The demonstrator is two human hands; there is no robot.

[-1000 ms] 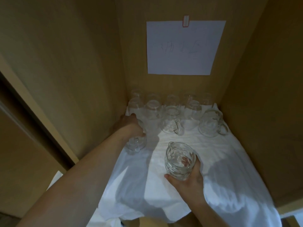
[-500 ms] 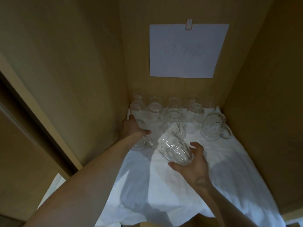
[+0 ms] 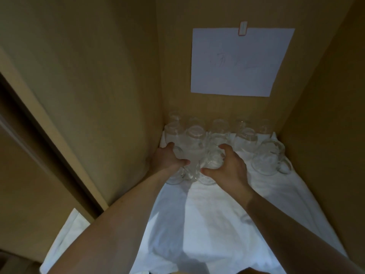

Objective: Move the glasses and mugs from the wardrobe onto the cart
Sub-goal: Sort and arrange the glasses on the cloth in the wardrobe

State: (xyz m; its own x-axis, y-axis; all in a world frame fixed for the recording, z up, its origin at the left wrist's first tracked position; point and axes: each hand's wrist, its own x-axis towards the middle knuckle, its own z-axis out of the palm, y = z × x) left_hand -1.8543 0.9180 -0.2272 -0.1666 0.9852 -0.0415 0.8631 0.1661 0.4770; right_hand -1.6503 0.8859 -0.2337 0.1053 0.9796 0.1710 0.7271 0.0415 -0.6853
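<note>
Wooden wardrobe walls (image 3: 98, 95) enclose a shelf draped in white cloth (image 3: 207, 224). Two clear glass mugs sit together near its back left: left hand (image 3: 167, 159) curls around one mug (image 3: 180, 173), right hand (image 3: 230, 167) wraps the other mug (image 3: 212, 163). Rigid, breakable, probably slippery; hold by body or handle.

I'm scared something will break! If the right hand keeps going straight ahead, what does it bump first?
Probably the upturned glasses right behind the mug that the right hand grips, then the wardrobe's back wall. Depth is hard to judge.
</note>
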